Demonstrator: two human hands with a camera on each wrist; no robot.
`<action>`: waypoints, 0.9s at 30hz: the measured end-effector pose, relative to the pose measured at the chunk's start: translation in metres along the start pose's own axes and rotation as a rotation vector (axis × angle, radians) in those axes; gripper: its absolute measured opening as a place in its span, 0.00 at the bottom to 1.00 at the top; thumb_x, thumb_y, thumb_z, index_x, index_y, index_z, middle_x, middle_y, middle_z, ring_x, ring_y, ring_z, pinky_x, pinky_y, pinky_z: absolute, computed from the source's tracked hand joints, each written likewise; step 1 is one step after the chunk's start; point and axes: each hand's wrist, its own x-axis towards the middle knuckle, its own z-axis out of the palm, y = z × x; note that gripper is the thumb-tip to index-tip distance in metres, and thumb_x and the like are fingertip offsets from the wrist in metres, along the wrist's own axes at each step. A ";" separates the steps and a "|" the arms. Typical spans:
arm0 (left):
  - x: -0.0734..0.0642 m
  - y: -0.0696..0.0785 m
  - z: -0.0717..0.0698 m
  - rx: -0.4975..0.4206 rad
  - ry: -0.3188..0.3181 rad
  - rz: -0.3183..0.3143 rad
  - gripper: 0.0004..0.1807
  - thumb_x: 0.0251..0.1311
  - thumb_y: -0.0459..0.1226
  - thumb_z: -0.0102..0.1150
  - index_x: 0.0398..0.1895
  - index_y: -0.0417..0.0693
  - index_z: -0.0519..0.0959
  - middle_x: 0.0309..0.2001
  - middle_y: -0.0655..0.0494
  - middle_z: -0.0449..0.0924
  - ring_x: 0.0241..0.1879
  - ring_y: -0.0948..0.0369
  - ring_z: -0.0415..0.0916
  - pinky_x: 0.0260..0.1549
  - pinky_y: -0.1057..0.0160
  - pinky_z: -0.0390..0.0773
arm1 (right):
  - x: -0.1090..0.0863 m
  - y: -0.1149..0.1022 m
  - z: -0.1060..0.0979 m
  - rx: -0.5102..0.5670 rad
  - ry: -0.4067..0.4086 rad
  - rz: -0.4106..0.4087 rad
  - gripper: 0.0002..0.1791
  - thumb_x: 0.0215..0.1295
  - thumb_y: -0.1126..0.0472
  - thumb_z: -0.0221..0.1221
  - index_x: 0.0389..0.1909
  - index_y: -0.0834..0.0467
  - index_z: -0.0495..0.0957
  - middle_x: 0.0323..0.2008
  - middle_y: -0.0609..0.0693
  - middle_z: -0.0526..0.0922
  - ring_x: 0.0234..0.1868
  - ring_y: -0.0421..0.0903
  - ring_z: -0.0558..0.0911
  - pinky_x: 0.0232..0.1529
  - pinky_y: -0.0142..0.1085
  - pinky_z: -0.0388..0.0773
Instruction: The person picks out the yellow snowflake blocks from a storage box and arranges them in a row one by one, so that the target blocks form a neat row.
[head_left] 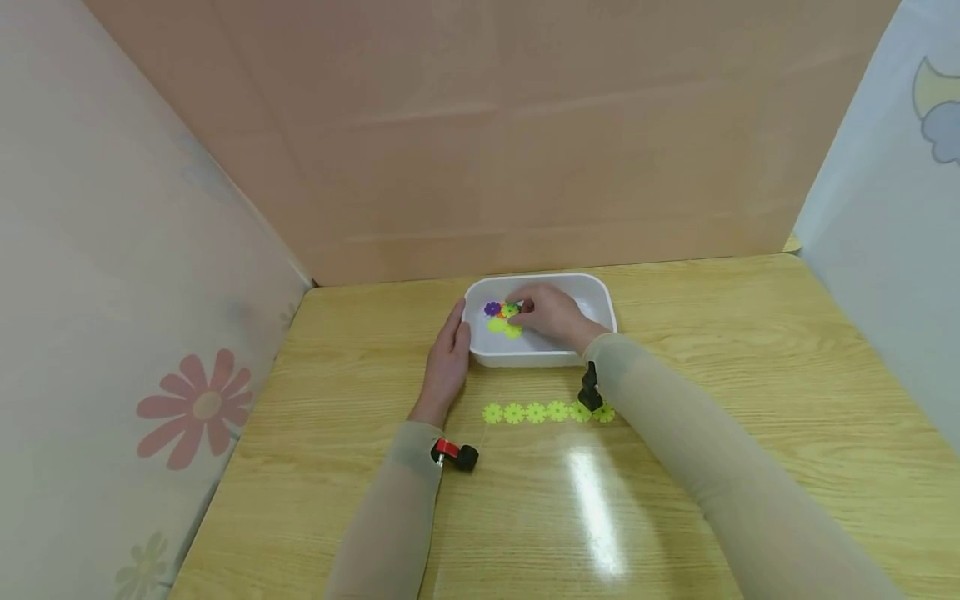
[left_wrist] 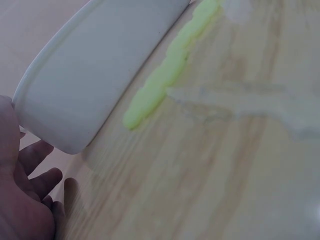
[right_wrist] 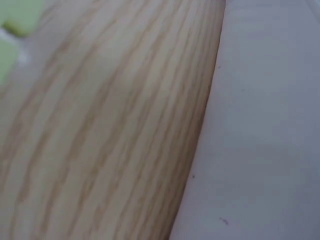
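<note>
A white tray [head_left: 540, 359] stands toward the back of the table, and a small pile of coloured flower-shaped plastic discs lies inside its left half. My left hand [head_left: 447, 358] rests along the tray's left end, fingers fairly straight against the outer wall; the left wrist view has its fingers [left_wrist: 42, 170] by the tray's corner. My right hand [head_left: 551, 315] reaches over the front rim into the tray. Its thumb and forefinger stand apart on either side of a green disc [head_left: 510, 309]. Next to that lie a purple disc [head_left: 492, 308] and yellow discs [head_left: 504, 327]. The right wrist view does not show the right hand.
In front of the tray, several yellow-green flower discs [head_left: 536, 412] form a row on the wooden table [head_left: 360, 400]; my right forearm partly covers its right end. A brown panel [head_left: 525, 150] rises behind the table, with pale decorated walls at both sides.
</note>
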 end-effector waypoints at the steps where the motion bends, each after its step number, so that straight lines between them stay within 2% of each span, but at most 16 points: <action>1: 0.000 0.000 0.000 0.001 0.000 -0.002 0.31 0.90 0.53 0.39 0.91 0.69 0.57 0.87 0.63 0.59 0.86 0.55 0.54 0.84 0.46 0.57 | 0.000 0.000 0.000 -0.008 -0.001 -0.002 0.22 0.73 0.58 0.74 0.65 0.58 0.87 0.46 0.53 0.89 0.47 0.50 0.83 0.53 0.47 0.80; 7: -0.001 0.001 -0.001 0.005 0.005 -0.017 0.30 0.90 0.52 0.39 0.90 0.72 0.57 0.87 0.64 0.59 0.86 0.55 0.54 0.84 0.45 0.57 | 0.002 -0.001 0.002 -0.039 -0.006 0.007 0.20 0.74 0.59 0.73 0.63 0.57 0.88 0.44 0.53 0.87 0.46 0.50 0.82 0.51 0.47 0.79; 17: -0.001 0.001 0.001 0.007 0.008 -0.003 0.30 0.90 0.51 0.39 0.90 0.70 0.58 0.86 0.63 0.59 0.86 0.55 0.54 0.84 0.46 0.57 | 0.001 0.002 0.002 -0.045 0.001 0.054 0.16 0.73 0.58 0.74 0.56 0.59 0.87 0.45 0.54 0.86 0.47 0.51 0.82 0.52 0.48 0.80; 27: -0.002 0.001 0.002 0.010 0.012 -0.011 0.30 0.90 0.52 0.39 0.90 0.73 0.58 0.86 0.63 0.59 0.85 0.56 0.54 0.84 0.48 0.57 | -0.001 0.000 0.001 -0.063 0.005 0.036 0.15 0.69 0.58 0.77 0.51 0.59 0.88 0.41 0.52 0.87 0.44 0.50 0.82 0.49 0.46 0.80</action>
